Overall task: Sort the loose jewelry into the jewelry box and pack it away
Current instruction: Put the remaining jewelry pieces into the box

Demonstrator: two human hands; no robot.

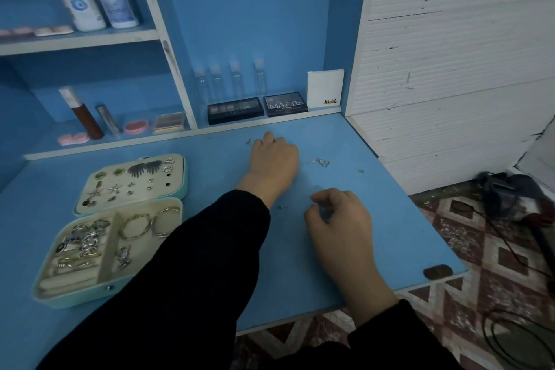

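Jewelry box [72,301] lies open on the left of the blue table [390,234], teal shell, cream lining, its long axis running away from the person. Studs dot the flat lid; hoops and rings fill the tray. The left hand [274,159] curls knuckles-up beside a small silver piece [249,141], its grip hidden. The right hand [339,219] hangs loosely curled and empty, well in from the table's right edge.

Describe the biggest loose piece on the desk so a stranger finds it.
Start at the blue desk, right of the open jewelry box. Just right of the left hand lies a silver tangled piece, bigger than the tiny stud nearer you.
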